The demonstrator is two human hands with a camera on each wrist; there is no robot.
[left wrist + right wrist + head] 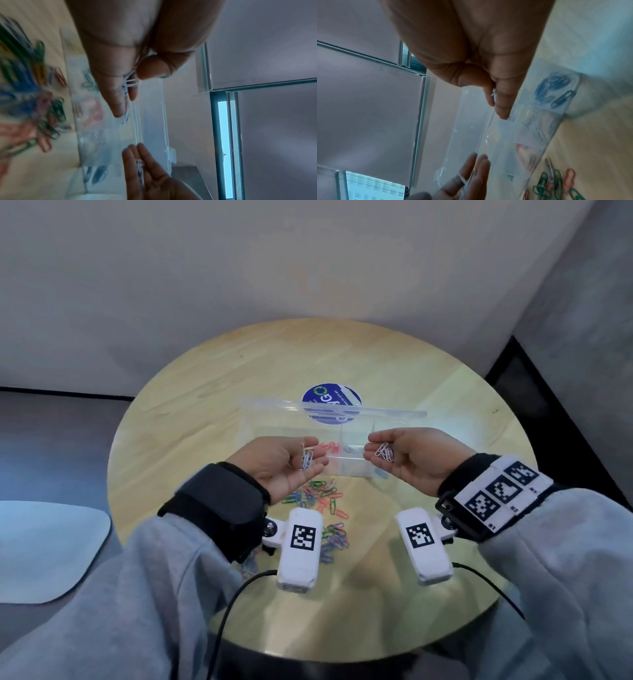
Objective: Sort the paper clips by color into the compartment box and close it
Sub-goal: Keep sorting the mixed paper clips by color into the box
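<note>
Above the clear compartment box (334, 440) both my hands hang palm-up, facing each other across its middle. My left hand (284, 463) cradles a few white paper clips (307, 457) on its half-curled fingers, the thumb closing over them — the left wrist view shows the thumb tip pressing the wire against a finger. My right hand (411, 455) does the same with its own small bunch of white clips (385, 453), thumb and fingers pinched on them. The box sits open on the round wooden table (205, 419), lid (342, 408) standing up at the far side; red clips (330, 446) lie in one compartment and, in the right wrist view, blue clips (551, 88) in another. Nearer to me, between my wrists, the mixed pile of coloured clips (322, 505) is spread loose on the tabletop — green, red, blue. A blue round sticker (330, 398) shows behind the lid.
</note>
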